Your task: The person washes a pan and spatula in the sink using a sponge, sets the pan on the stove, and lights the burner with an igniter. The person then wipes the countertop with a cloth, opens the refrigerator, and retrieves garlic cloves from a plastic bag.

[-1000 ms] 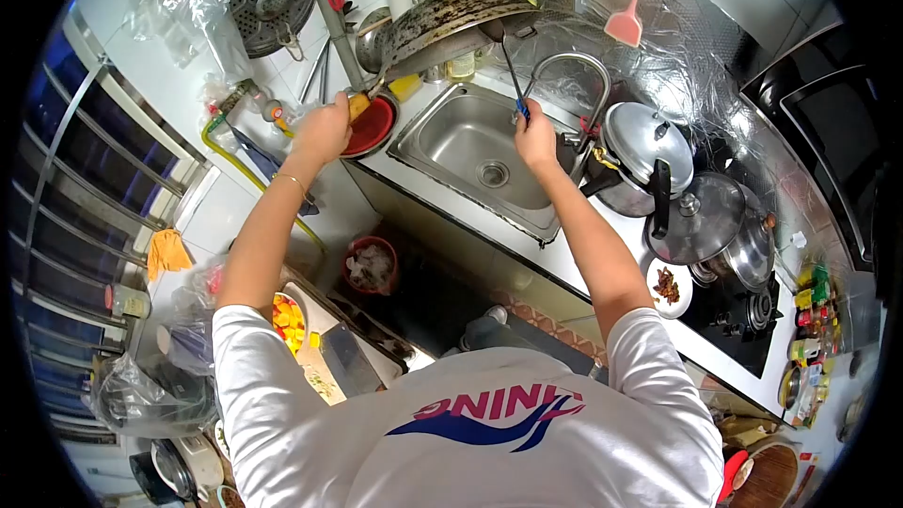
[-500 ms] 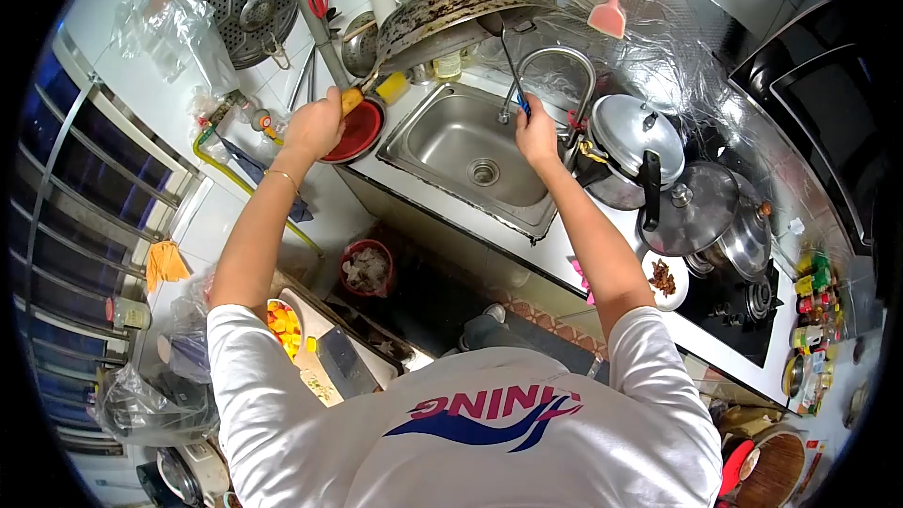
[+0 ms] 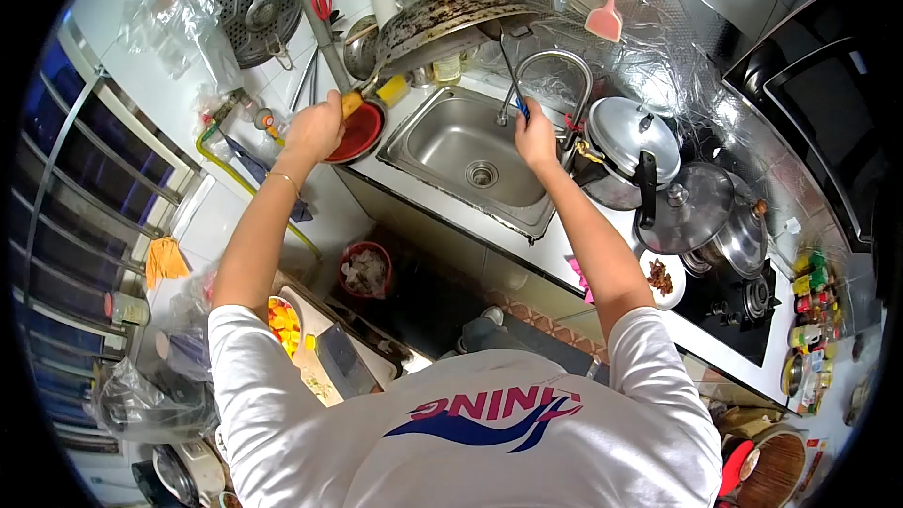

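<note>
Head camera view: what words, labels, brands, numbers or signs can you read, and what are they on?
"NING": upside down, in pink letters, on the white short-sleeved T-shirt; whatever precedes it is creased, unclear.
Too small to read: any labels on the small colourful containers at the right edge.

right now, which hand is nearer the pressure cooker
Right: right hand just left of the pressure cooker; left hand farther off, across the sink, on the wok handle.

It's a kitchen I'm standing in, a cramped one: steel sink (image 3: pixel 447 136) with an arched tap (image 3: pixel 587 85), white counter (image 3: pixel 777 343), gas hob (image 3: pixel 729 320), lidded pots (image 3: pixel 632 136), a blackened wok (image 3: pixel 451 21), hanging spatula (image 3: pixel 604 23).
</note>
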The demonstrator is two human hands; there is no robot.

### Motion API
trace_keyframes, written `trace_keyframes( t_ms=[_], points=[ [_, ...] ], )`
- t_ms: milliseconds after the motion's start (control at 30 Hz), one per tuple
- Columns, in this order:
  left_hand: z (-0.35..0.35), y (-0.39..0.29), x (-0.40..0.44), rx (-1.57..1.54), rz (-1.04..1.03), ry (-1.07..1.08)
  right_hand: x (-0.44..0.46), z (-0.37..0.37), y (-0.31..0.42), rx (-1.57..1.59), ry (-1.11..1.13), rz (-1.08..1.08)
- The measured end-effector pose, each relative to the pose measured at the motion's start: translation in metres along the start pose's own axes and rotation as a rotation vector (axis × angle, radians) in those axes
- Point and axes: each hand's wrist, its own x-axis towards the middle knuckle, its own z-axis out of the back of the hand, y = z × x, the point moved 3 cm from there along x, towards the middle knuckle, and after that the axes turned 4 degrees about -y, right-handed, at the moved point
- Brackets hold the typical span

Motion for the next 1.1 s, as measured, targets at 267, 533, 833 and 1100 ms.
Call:
trace_keyframes(
  t_ms=[267, 533, 833, 1100],
  points=[
    [0.005, 0.002, -0.010, -0.010, -0.023, -0.039, -0.007, 0.009, 0.010, 0.005, -0.013, 0.011],
    [0.015, 0.000, -0.026, -0.020, 0.002, -0.043, -0.020, 0.019, 0.025, -0.011, -0.013, 0.000],
    [0.023, 0.000, -0.049, -0.053, 0.042, 0.006, -0.030, 0.041, 0.043, -0.044, 0.024, -0.020],
    [0.040, -0.028, -0.100, -0.443, 0.146, -0.067, -0.024, 0.083, 0.064, 0.070, 0.028, 0.090]
  ],
)
